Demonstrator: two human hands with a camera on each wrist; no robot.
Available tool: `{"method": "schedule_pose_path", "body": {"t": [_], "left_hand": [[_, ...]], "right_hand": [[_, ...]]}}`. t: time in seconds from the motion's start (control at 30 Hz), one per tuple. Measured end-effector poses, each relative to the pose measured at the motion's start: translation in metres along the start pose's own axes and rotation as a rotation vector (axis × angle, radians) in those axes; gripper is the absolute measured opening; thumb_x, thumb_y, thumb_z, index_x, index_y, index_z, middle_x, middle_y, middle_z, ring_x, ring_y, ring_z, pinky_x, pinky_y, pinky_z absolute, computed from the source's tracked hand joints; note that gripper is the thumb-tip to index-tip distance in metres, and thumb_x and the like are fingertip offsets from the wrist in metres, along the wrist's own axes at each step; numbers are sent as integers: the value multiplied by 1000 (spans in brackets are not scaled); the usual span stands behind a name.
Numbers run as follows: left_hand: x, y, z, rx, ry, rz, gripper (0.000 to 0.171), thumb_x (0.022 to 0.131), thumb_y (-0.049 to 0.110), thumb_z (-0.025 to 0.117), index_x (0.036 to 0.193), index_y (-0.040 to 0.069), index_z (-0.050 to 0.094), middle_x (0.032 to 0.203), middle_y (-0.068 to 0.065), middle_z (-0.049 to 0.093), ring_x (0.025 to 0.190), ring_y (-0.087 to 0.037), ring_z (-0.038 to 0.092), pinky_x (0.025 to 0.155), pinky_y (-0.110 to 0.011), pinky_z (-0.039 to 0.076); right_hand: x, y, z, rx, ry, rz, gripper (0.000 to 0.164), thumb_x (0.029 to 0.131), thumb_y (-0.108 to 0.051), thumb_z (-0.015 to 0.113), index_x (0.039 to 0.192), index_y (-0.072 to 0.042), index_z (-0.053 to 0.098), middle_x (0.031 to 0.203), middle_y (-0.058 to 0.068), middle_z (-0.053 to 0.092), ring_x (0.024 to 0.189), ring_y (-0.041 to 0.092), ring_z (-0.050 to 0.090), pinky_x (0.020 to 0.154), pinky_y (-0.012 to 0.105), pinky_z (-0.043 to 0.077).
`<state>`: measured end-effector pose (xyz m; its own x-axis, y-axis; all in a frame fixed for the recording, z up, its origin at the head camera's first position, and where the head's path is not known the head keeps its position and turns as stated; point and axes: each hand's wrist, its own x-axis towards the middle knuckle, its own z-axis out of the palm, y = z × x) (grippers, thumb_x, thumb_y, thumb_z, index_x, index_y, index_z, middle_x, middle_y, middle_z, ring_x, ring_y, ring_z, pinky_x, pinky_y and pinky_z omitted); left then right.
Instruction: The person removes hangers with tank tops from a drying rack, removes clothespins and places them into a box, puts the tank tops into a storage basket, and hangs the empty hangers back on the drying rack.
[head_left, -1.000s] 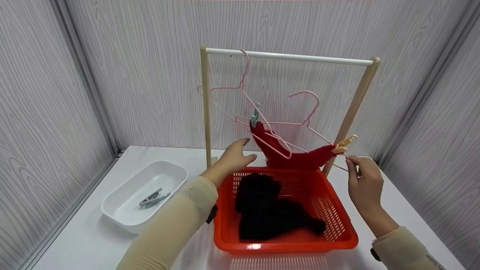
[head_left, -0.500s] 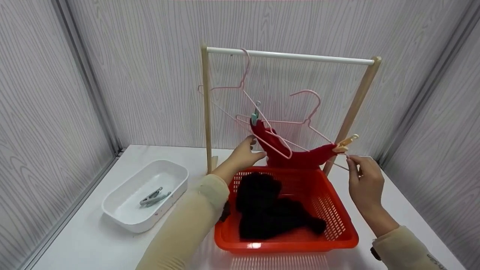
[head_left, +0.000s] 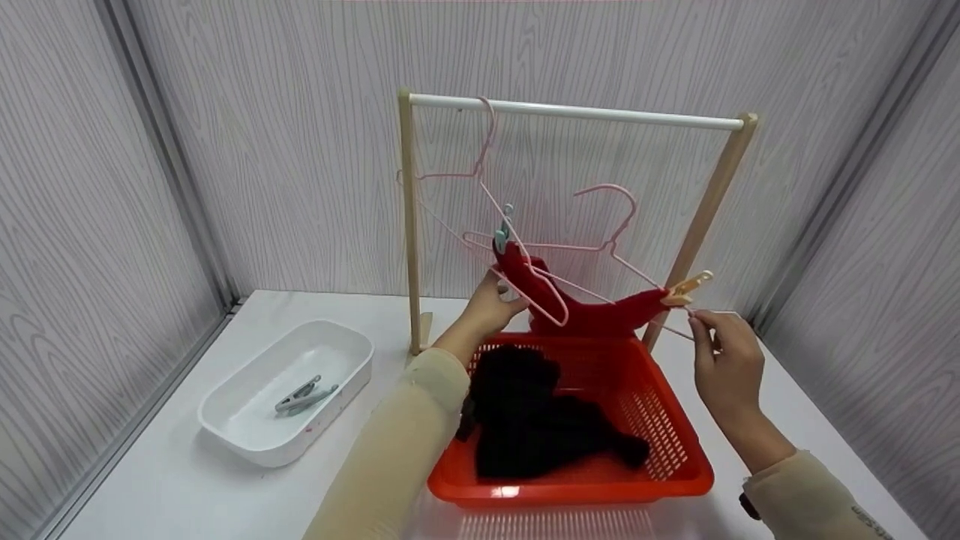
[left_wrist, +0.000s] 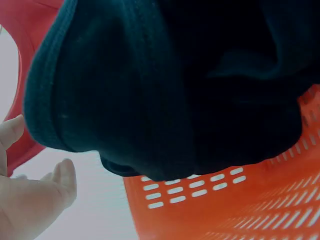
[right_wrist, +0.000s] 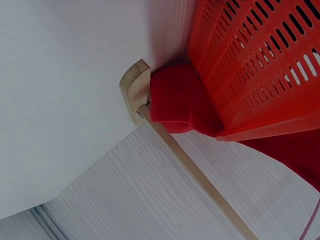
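A red garment (head_left: 592, 316) hangs from a pink clothes hanger (head_left: 574, 247), fixed by a green clothespin (head_left: 502, 234) on the left and a yellow clothespin (head_left: 688, 289) on the right. My right hand (head_left: 729, 364) pinches the hanger's right end, beside the yellow clothespin. At the garment's left side, my left hand (head_left: 484, 309) reaches up with fingers and thumb spread; in the left wrist view the thumb and fingers (left_wrist: 64, 180) stand apart near the red cloth. A second pink hanger (head_left: 448, 175), hooked on the rack's white bar (head_left: 600, 113), overlaps the garment in the head view.
Below the garment stands a red perforated basket (head_left: 574, 492) with black cloth (head_left: 540, 427) inside. On the left, a white tray (head_left: 217, 424) holds grey clothespins (head_left: 305, 396). The rack's wooden posts (head_left: 411, 225) rise behind the basket; patterned walls enclose the table.
My left hand has moved right and slightly up to the garment's left edge. The hung garment and both hangers have shifted slightly left. My right hand keeps its pinch.
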<state>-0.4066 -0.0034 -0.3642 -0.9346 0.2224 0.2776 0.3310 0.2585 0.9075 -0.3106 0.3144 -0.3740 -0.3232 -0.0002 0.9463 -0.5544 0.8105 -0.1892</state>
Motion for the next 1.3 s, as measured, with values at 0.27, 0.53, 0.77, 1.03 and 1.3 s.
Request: {"method": "schedule_pose_path", "body": {"t": [0.27, 0.53, 0.77, 1.03, 1.3], "left_hand": [[-3, -5, 9, -100, -53, 105, 52, 88, -7, 66, 137, -4, 49, 124, -21, 64, 111, -28, 64, 95, -34, 51], [-10, -12, 14, 51, -130, -70, 31, 93, 9, 68, 120, -6, 63, 111, -14, 69, 93, -14, 58, 90, -27, 49], [-11, -15, 17, -117, -137, -86, 36, 103, -1, 46, 138, -8, 43, 132, -24, 56, 109, -33, 65, 92, -34, 54], [-8, -5, 18, -294, 7, 6, 34, 105, -2, 38, 139, -6, 39, 133, -24, 53, 110, -31, 63, 94, -37, 54], [-13, 3, 14, -310, 56, 51, 29, 105, 2, 41, 132, -7, 44, 121, -21, 58, 98, -22, 63, 86, -34, 56]], "right_hand": [[-1, 1, -1, 19, -1, 20, 11, 90, 5, 69, 101, 3, 72, 85, 14, 67, 70, 9, 43, 64, 18, 33], [-2, 0, 1, 56, 7, 66, 12, 89, 6, 69, 101, 2, 72, 86, 17, 67, 69, 9, 42, 64, 16, 30], [-4, 2, 2, 55, 16, 84, 13, 89, 7, 69, 100, 3, 72, 86, 18, 66, 69, 11, 44, 65, 12, 31], [-5, 2, 1, 12, 4, 114, 12, 91, 3, 68, 102, 2, 72, 87, 14, 68, 69, 8, 43, 64, 14, 32], [-5, 1, 0, -1, -2, 122, 11, 93, 1, 67, 102, 2, 72, 86, 13, 67, 69, 6, 40, 63, 15, 30]]}}
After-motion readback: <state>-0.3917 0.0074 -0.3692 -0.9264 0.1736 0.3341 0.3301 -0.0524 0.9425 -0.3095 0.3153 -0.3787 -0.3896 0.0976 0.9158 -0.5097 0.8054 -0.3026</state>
